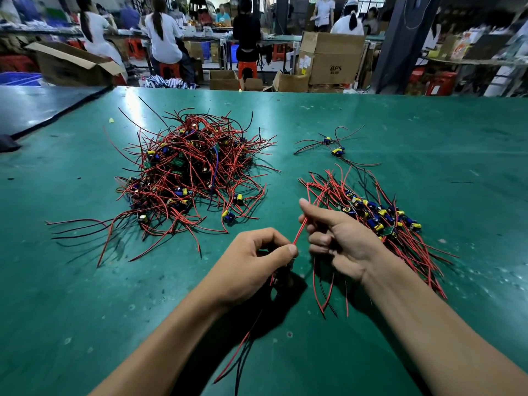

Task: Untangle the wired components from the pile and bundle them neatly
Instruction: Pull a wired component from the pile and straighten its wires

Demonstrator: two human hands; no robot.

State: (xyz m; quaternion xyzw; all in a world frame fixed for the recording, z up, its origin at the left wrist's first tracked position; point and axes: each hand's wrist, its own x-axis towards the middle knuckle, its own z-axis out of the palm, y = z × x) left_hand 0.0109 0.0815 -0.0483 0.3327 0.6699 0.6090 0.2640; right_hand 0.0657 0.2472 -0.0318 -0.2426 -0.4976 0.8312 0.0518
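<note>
Mat (85,281), 2 piles (185,172) (371,215), 2 hands (251,264) (343,241) w/ 1 wire (300,230)

Held a red wire (300,230) straight between the left hand (257,261) and the right hand (340,238) above a green table (85,281), red and black leads (243,351) trailing below the left. Worked between a large tangled pile (188,172) of wired components on the left and a laid-out bundle (380,218) just behind the right hand, two loose components (333,145) farther back. Faced workers (163,32) and cardboard boxes (333,58) beyond the table.
</note>
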